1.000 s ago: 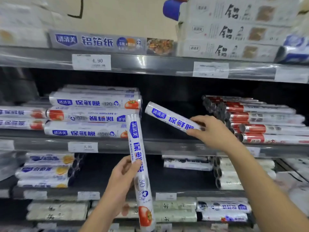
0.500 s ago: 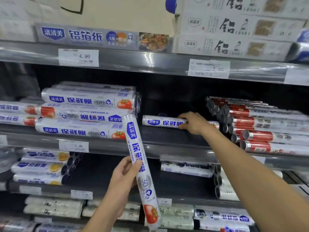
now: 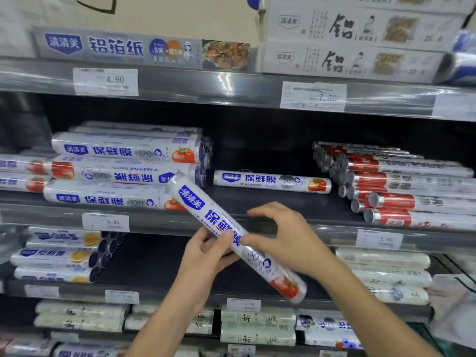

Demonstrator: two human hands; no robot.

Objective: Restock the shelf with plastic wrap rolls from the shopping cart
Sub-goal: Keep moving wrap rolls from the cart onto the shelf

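My left hand (image 3: pixel 206 253) grips a white plastic wrap roll (image 3: pixel 213 215) with blue lettering and a tomato picture, tilted from upper left to lower right in front of the middle shelf (image 3: pixel 257 202). My right hand (image 3: pixel 288 235) pinches the same roll near its middle, thumb below and fingers arched above. A second roll of the same kind (image 3: pixel 270 180) lies flat on the middle shelf, alone in the gap, with no hand on it.
A stack of larger 120 wrap rolls (image 3: pixel 123 171) fills the middle shelf's left side. Red-labelled rolls (image 3: pixel 401 184) are piled at its right. Foil boxes (image 3: pixel 355 39) stand on the top shelf. More rolls (image 3: pixel 61 253) lie on lower shelves.
My right hand laid its roll flat on the middle shelf, let go, and came down to the roll in my left hand. That roll tipped from near upright to a slant.
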